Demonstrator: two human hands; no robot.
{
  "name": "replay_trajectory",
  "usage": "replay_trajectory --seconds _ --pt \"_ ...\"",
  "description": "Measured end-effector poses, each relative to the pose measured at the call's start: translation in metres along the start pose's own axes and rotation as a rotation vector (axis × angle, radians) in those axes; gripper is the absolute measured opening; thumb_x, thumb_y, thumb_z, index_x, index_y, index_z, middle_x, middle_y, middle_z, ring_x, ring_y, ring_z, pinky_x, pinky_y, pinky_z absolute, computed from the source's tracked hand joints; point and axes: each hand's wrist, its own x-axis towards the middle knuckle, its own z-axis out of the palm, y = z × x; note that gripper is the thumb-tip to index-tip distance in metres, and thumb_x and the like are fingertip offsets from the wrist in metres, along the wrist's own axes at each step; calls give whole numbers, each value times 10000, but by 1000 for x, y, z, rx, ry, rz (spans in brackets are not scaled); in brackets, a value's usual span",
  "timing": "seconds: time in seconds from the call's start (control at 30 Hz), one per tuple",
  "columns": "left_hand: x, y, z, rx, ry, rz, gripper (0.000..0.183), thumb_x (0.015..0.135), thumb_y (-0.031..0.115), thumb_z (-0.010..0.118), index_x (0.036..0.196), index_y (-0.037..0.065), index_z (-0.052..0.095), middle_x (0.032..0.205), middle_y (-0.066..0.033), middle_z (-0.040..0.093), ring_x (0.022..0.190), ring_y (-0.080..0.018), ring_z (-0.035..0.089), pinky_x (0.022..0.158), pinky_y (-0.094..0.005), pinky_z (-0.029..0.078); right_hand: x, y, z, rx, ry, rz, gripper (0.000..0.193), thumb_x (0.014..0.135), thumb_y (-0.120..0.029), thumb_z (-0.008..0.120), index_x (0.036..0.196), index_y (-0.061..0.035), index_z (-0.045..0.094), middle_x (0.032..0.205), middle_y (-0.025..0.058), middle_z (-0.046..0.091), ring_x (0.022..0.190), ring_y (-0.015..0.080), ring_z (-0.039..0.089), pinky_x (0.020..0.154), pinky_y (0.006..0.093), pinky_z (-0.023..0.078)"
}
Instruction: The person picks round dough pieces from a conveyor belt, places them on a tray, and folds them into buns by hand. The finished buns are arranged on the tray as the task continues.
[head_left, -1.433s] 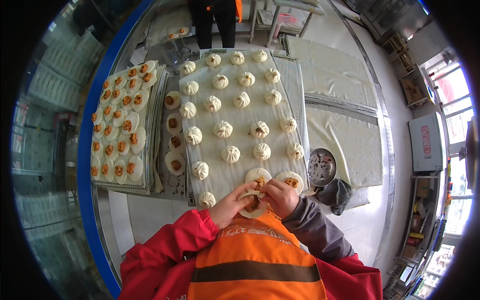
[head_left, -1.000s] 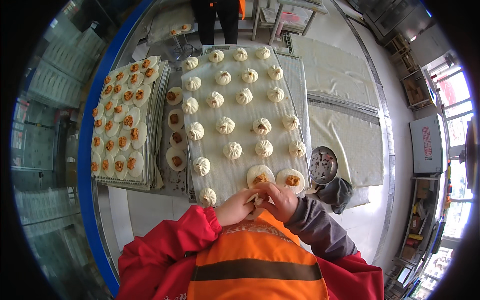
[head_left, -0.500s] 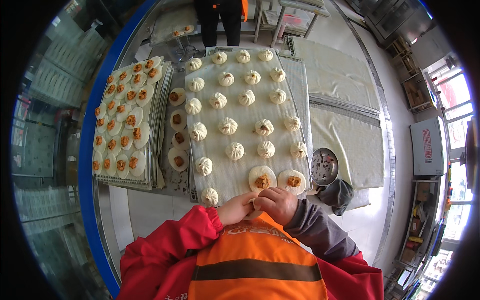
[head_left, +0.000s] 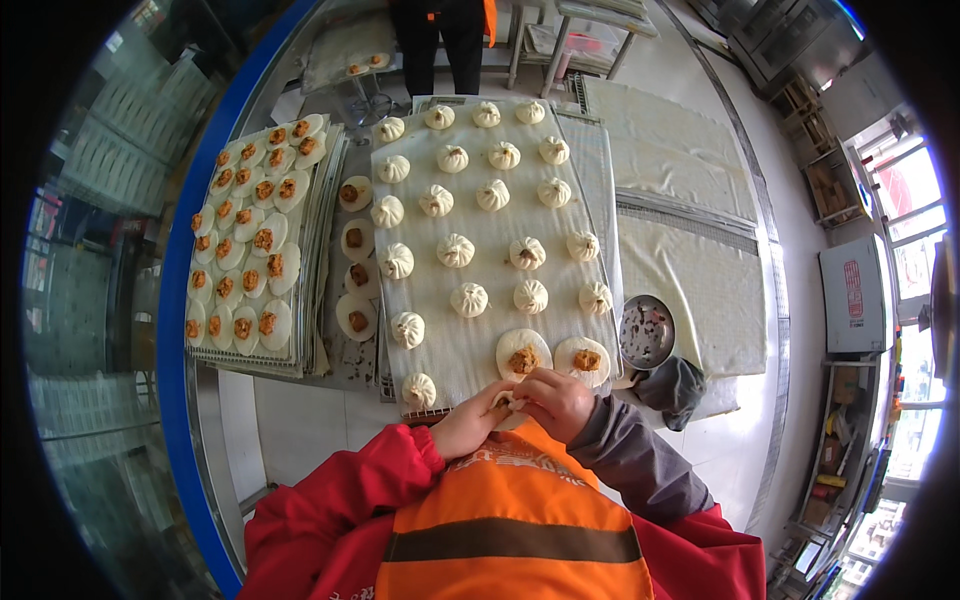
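Note:
Between my hands, just off the near edge of the cloth-covered tray [head_left: 500, 215], is a partly gathered bun [head_left: 507, 400]. My left hand [head_left: 468, 423] cups it from the left. The fingers of my right hand [head_left: 557, 403] pinch the dough at its rim; much of the bun is hidden by them. Right beyond my hands lie a dough wrapper with orange-brown filling [head_left: 524, 358] and a second filled wrapper [head_left: 583, 361], both flat. Several pleated buns [head_left: 469, 300] stand in rows over the tray.
To the left, stacked trays carry many filled wrappers [head_left: 263, 240], with more wrappers [head_left: 356, 316] in a column beside them. A metal bowl [head_left: 648, 333] and a dark cloth [head_left: 675, 390] are at the right, near cloth-covered racks [head_left: 690, 290]. Another person [head_left: 440, 45] stands at the far end.
My right fingers have shifted slightly along the dough, and the opening of the bun now shows between my hands. The tray and the other buns stay in place.

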Motion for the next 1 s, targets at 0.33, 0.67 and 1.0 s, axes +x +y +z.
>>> replay_trajectory --seconds 0.33,0.67,1.0 --pt "1 12 -1 -256 75 -140 429 1028 43 378 1454 84 353 1300 -79 526 1118 -145 543 853 -286 513 -2 -1 6 19 77 99 259 784 -21 645 1041 -25 619 886 152 596 804 361 614 703 402 520" --pt "6 2 7 165 221 153 337 945 -35 476 1276 23 506 1127 -123 574 1032 -176 577 885 -286 476 10 1 5 -235 37 -144 284 747 -75 641 1029 -56 608 871 102 610 782 302 630 695 380 511" --pt "15 19 7 -498 225 -152 488 1058 465 332 1280 66 506 1040 -72 584 864 -161 625 706 -309 560 19 0 -4 -289 120 -82 217 723 -69 650 938 -57 624 824 82 588 745 266 622 679 359 504"
